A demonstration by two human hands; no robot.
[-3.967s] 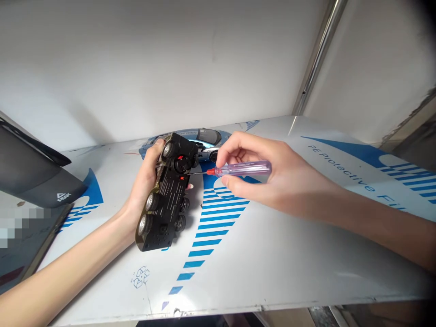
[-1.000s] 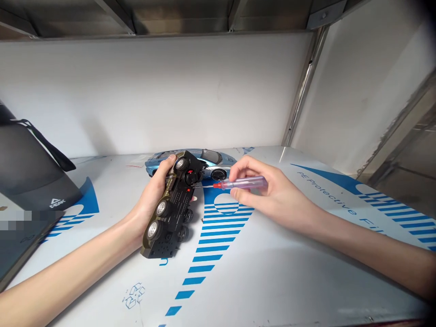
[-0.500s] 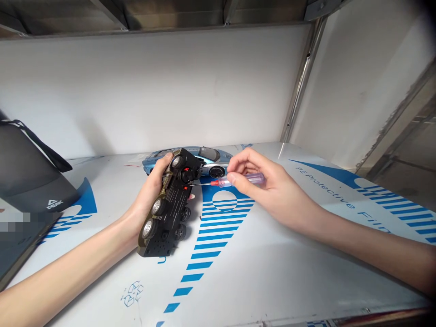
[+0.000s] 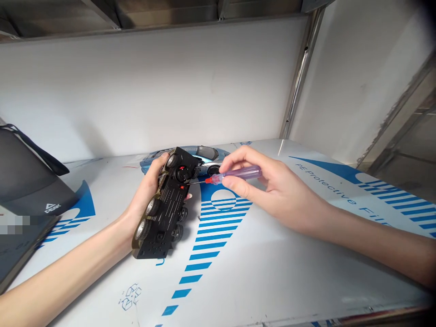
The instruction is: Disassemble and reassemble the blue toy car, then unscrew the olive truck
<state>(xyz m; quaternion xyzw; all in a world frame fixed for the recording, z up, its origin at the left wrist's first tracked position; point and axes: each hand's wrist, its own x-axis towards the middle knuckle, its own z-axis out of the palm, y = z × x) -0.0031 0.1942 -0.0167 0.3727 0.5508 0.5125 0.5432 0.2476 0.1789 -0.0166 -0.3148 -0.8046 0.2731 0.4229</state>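
My left hand [image 4: 150,184] is closed around a toy truck [image 4: 166,206], tilted so its black underside with red spots faces me. The wheels show along both sides, and most of my left fingers are hidden behind the toy. Between the thumb and fingers of my right hand [image 4: 259,179] is a screwdriver [image 4: 243,174] with a clear purple handle and a red collar. Its thin shaft points left, and the tip is at the truck's underside near a red spot; whether it touches there I cannot tell. Behind the truck stands a blue toy sports car [image 4: 206,156], partly covered.
The table [image 4: 272,272] is covered in white protective film with blue print. At the left stand a dark grey bag [image 4: 30,172] with a strap and a dark flat box [image 4: 23,250]. A white wall rises behind, with a metal shelf [image 4: 153,18] overhead and a metal post [image 4: 299,77] at the right.
The truck and both hands have shifted slightly left in view, along with the background. The screwdriver's handle appears a little turned in my right fingers; its tip stays by the same red spot.
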